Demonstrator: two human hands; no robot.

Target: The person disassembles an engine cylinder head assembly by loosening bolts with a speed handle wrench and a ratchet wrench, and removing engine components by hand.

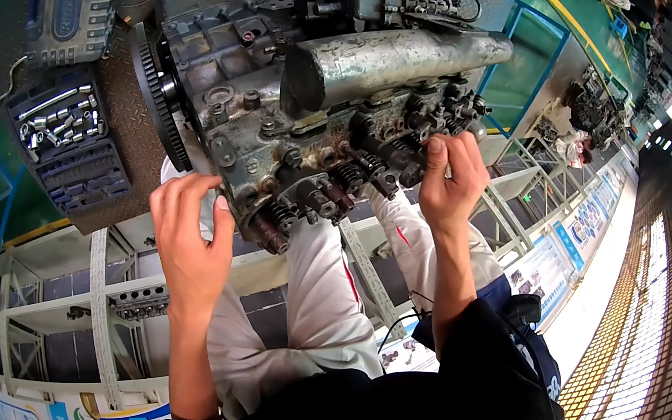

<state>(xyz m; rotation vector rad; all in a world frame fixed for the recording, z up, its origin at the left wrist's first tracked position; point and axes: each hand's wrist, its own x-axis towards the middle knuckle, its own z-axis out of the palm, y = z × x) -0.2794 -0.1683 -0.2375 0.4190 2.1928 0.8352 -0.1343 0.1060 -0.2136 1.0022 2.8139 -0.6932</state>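
The engine (252, 148) fills the upper middle of the frame, lying on a textured metal bench (124, 103), and both hands are at its lower edge. The left hand (192, 233) is at the engine's lower left corner, fingers bent and the thumb standing apart from them; nothing shows in its grasp, and whether the fingertips bear on the metal cannot be told. The right hand (454, 178), near the lower right end, is curled with the thumb close against the fingers; whether it pinches a small part or is just folded, the view does not show. Between them a row of coil springs (351, 177) and dark fittings juts toward the bottom of the frame. For good handling here, I would judge that fingertips should go on solid casting rather than on the springs, with both hands working evenly from the two ends and wrists clear of the projecting fittings. The toothed wheel (158, 97) at the engine's left end looks likely to catch fingers, so the left hand does best kept clear of its rim. Bare fingers on worn, grimy metal may slip, so a firm, unhurried hold seems wise.
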